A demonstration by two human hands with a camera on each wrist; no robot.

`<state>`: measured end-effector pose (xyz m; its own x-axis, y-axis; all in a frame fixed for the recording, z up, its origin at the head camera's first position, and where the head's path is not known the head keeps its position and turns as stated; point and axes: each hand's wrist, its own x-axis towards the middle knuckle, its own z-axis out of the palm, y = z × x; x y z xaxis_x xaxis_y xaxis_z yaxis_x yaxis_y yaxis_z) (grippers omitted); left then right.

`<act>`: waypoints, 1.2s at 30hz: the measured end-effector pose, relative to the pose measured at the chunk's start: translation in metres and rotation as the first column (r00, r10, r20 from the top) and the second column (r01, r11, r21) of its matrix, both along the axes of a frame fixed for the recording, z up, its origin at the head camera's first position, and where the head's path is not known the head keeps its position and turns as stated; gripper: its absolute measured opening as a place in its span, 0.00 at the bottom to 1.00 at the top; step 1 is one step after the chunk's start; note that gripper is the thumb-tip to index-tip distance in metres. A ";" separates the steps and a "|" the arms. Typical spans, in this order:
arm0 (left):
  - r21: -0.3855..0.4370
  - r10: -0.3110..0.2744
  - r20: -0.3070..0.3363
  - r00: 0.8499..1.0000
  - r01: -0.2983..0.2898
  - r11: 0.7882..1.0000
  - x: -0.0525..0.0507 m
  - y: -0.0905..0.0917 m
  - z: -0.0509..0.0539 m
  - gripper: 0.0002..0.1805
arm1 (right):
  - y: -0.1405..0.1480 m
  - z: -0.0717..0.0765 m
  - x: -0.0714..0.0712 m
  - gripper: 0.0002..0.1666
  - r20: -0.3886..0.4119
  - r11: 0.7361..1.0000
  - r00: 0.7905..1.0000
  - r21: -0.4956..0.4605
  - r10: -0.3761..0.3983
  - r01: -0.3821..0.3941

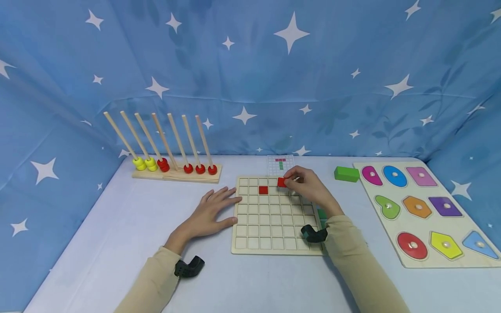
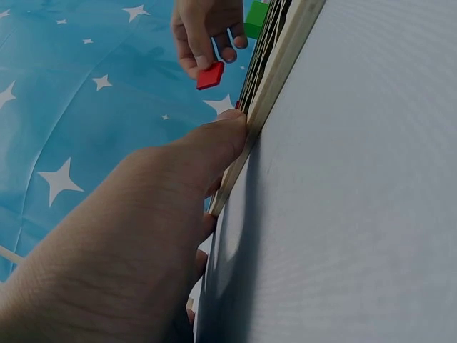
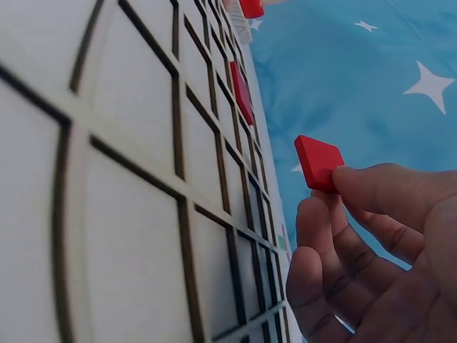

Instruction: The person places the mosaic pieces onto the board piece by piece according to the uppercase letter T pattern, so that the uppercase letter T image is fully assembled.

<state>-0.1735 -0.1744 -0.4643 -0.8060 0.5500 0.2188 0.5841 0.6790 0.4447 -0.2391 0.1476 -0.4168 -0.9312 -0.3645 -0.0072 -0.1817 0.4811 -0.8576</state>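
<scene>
A wooden grid board [image 1: 253,220] lies flat on the table, with one red square tile [image 1: 263,190] set in a cell near its far edge. My right hand [image 1: 309,187] pinches a second red square tile [image 3: 318,163] between thumb and fingers, raised above the board's far side. My left hand [image 1: 211,213] lies spread at the board's left edge, fingertips and thumb touching its rim. Behind the board is a pattern card [image 1: 280,165] showing a red and green T shape. Green tiles [image 1: 322,215] are partly hidden by the right forearm.
A peg stand [image 1: 176,174] with yellow and red rings stands at the back left. To the right lie a green block [image 1: 346,174] and a knobbed shape puzzle board [image 1: 395,226]. A blue star-printed curtain [image 1: 250,78] closes off the table's back.
</scene>
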 end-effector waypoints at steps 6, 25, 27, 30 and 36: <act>-0.016 0.006 0.008 1.000 -0.006 1.000 -0.001 0.000 0.000 0.32 | -0.009 -0.003 0.002 0.10 0.013 1.000 1.000 0.030 -0.009 0.009; -0.016 0.007 -0.024 1.000 -0.008 1.000 0.000 0.000 -0.001 0.32 | -0.020 -0.011 0.000 0.08 -0.003 0.995 1.000 0.100 0.000 0.001; -0.019 0.009 -0.033 0.999 -0.009 1.000 0.000 0.000 -0.001 0.32 | -0.021 -0.010 0.000 0.08 -0.008 0.993 1.000 0.116 0.003 -0.002; -0.015 0.008 -0.036 0.999 -0.009 1.000 0.000 0.000 -0.002 0.32 | -0.023 -0.008 0.000 0.07 -0.007 0.989 1.000 0.146 0.005 -0.004; -0.010 0.007 -0.030 1.000 -0.007 1.000 -0.001 0.000 -0.002 0.32 | -0.024 -0.006 0.001 0.08 -0.001 0.985 1.000 0.172 0.022 -0.022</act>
